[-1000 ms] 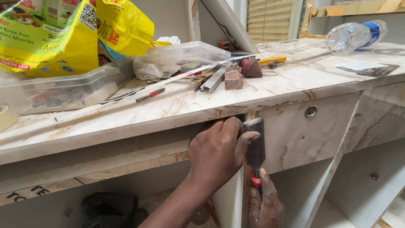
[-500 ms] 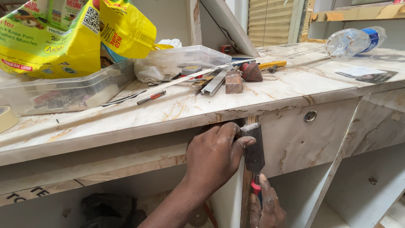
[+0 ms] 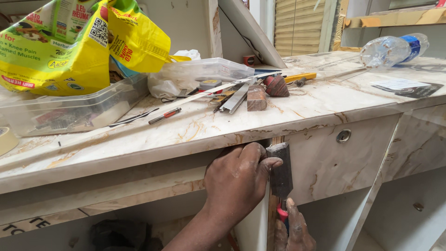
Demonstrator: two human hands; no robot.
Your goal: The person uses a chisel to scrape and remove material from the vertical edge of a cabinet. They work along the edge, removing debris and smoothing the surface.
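Dark, the flat block (image 3: 281, 169) sits against the vertical panel edge (image 3: 273, 218), just under the marble-pattern countertop (image 3: 288, 114). Left hand (image 3: 237, 183) has fingers closed, thumb pressing the block. Below the block, right hand (image 3: 293, 232) grips a red-handled tool (image 3: 282, 214).

A single head-worn camera looks forward and slightly down from just in front of a marble-patterned counter (image 3: 195, 135), near enough that the counter's front edge crosses the middle of the frame. The view faces the counter's far side, where a slatted blind (image 3: 297, 28) stands in the distance. The lower half takes in the cabinet front (image 3: 334, 158) below the top. The person's left hand (image 3: 237, 181) and right hand (image 3: 292, 232) sit close at bottom centre. No second view shares the scene.
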